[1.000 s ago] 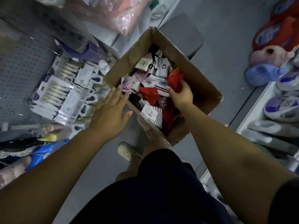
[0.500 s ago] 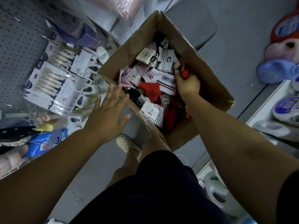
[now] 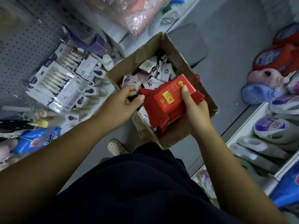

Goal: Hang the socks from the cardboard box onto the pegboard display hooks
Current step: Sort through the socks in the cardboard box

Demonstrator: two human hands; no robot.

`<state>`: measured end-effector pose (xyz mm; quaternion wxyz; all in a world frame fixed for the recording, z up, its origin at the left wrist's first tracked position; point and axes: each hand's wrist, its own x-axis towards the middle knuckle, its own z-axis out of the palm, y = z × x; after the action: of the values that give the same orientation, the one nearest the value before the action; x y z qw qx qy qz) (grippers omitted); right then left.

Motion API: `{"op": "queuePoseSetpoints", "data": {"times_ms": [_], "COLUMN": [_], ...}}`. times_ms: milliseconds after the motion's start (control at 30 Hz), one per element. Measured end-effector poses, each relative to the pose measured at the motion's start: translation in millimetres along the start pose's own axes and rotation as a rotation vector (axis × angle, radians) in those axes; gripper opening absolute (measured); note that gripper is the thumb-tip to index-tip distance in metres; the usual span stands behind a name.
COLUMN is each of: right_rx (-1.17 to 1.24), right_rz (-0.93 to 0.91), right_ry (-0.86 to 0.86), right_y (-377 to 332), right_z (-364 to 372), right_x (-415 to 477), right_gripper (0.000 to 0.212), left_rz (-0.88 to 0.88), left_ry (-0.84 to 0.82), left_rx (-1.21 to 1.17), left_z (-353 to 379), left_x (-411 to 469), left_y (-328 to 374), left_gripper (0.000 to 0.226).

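Centre of frame: right hand point(image 3: 195, 110) grip pinches red socks point(image 3: 155, 113) by card label point(image 3: 169, 96), thumb on top, over cardboard box point(image 3: 176, 50); left hand point(image 3: 119, 104) grip curls at socks' left corner, cannot tell if pinching; pegboard point(image 3: 21, 50) upper left, crowded with hanging packs point(image 3: 53, 83); risks: socks slip from slick card; thin hanging loop point(image 3: 195, 77) snags box rim on way out.

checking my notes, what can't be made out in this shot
Head view:
Label print on the red socks: too small.
Cardboard box bottom: covered by loose socks, left hand and right hand.
Pegboard free hooks: blurred, cut by left edge.
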<state>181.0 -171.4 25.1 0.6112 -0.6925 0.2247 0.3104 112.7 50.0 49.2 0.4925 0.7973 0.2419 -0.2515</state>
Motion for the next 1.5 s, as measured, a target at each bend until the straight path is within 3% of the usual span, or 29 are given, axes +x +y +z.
{"op": "queuePoseSetpoints", "data": {"times_ms": [233, 367, 633, 800, 933, 1067, 1267, 1333, 1433, 1500], "right_rx": [0.287, 0.241, 0.251, 0.174, 0.036, -0.033, 0.026, 0.061, 0.113, 0.097], "right_rz": [0.116, 0.104, 0.085, 0.001, -0.094, -0.132, -0.018, 0.008, 0.042, 0.052], "right_ry": [-0.249, -0.279, -0.209, -0.236, -0.328, -0.392, -0.504, -0.559, -0.641, -0.66], "right_y": [-25.8, -24.8, -22.2, -26.0, -21.0, -16.6, -12.0, -1.5, 21.7, 37.3], "right_z": [41.7, 61.9, 97.2, 138.6, 185.1, 222.8, 256.7, 273.1, 297.2, 306.3], "right_x": [-51.5, -62.9, -95.6, -129.9, -168.2, -202.4, -230.4, -243.0, -264.2, -273.2], "right_gripper": [0.05, 0.059, 0.052, 0.049, 0.04, 0.045, 0.053, 0.05, 0.046, 0.052], "left_rz": [-0.003, -0.018, -0.113, -0.095, -0.058, -0.012, -0.03, 0.015, 0.037, 0.023], "left_ry": [-0.056, 0.041, 0.316, 0.396, 0.461, 0.584, 0.831, 0.807, 0.635, 0.629], "left_rx": [-0.373, -0.453, -0.685, -0.767, -0.856, -0.914, -1.022, -1.042, -0.983, -0.936], "left_z": [-9.5, -21.8, -67.1, -90.9, -94.2, -103.0, -131.0, -132.6, -123.0, -116.7], "left_x": [-37.9, -57.5, -109.1, -163.7, -207.8, -250.4, -320.9, -339.8, -356.5, -362.2], "left_y": [23.6, 6.7, -60.8, -106.3, -125.9, -149.2, -205.3, -213.4, -213.6, -214.4], "left_gripper": [0.029, 0.024, 0.024, 0.025, 0.031, 0.024, 0.018, 0.027, 0.053, 0.047]}}
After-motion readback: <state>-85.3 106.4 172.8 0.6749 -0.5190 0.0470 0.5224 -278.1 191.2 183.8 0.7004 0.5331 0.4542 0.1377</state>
